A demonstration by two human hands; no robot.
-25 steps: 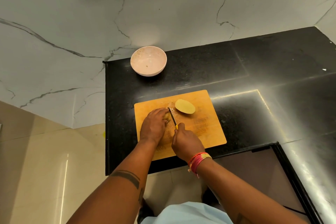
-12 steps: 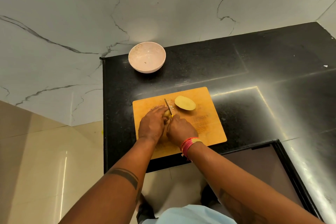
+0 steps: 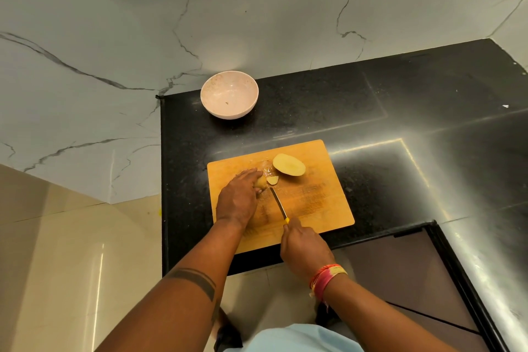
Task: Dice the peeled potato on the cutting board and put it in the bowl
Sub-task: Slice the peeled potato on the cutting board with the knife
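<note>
Black polished stone counter point(image 3: 400, 111), speckled, set into a corner against pale marble-veined walls, with thin seam lines crossing its surface and bright reflections along its right side. Directly on it: a pale pink bowl point(image 3: 229, 94), upright, near the far left corner and close to the wall; and a rectangular wooden cutting board point(image 3: 323, 200), lying flat near the front edge, slightly turned relative to that edge. Bowl and board are well apart. A small white speck point(image 3: 505, 106) lies at far right.
</note>
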